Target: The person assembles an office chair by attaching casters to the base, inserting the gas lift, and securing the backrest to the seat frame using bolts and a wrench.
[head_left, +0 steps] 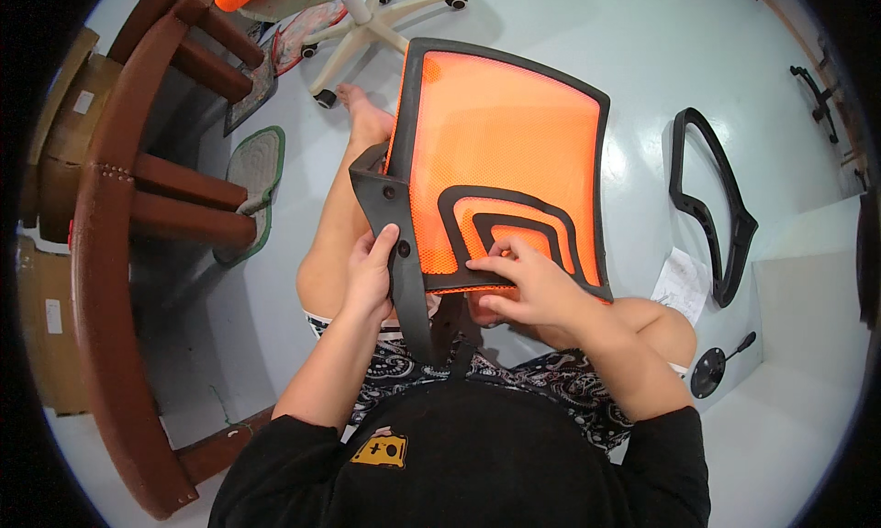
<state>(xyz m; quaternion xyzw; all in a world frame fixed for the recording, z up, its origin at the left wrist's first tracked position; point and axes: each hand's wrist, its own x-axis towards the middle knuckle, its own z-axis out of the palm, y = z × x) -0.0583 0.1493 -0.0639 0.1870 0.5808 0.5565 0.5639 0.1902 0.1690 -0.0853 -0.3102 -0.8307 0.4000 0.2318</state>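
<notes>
Gripping a curved black piece with the closed left hand, pressing the thumb on top. Resting the partly curled fingers of the right hand on the lower edge of an orange mesh backrest before the lap; cannot tell how firmly. Sitting near a black loop-shaped frame at right.

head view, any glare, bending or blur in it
In the head view, bright glare shows on the glossy floor right of the orange mesh backrest; the head view bows the brown beam at left and darkens its corners; in the head view, the backrest looks reasonably sharp.
</notes>
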